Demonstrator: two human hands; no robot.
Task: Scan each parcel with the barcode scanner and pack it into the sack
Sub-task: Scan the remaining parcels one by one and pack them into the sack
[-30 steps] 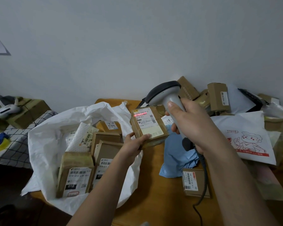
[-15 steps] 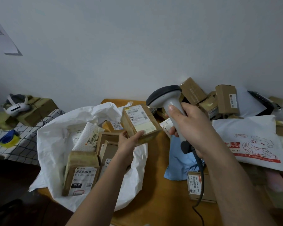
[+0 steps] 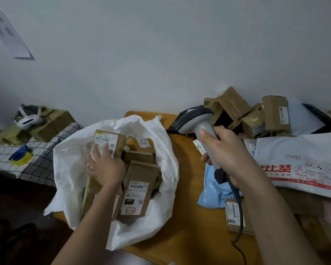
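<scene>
Head view, the only one: left hand (image 3: pixel 105 167) is down inside the mouth of the white woven plastic sack (image 3: pixel 161 150), fingers spread and lying against the label face of a small brown cardboard parcel with a white barcode label (image 3: pixel 108 144); motion blur hides whether the thumb curls under it, so grip or flat press, cannot tell. Parcel sits tilted at the back left of the sack, above other brown boxes already packed, among them a long carton marked 010 (image 3: pixel 137 194). Right hand (image 3: pixel 225 155) is wrapped round the handle of the grey handheld barcode scanner (image 3: pixel 194 120), fingers clamped on it, head pointing left over the yellow wooden tabletop (image 3: pixel 187 217), cable trailing down toward the near edge. Step in hand, by my reading: seating this parcel in the sack. To do it well, lay it flat into a gap beside the stacked boxes, not balanced on top, and let go only once it rests. Keep the scanner and its cable outside the sack rim. Unpacked stock: heap of brown boxes (image 3: pixel 256 119) against the wall, a white printed mailer bag (image 3: pixel 304 165), a blue poly bag (image 3: pixel 212 188), one labelled box (image 3: pixel 234 215) near the right forearm
</scene>
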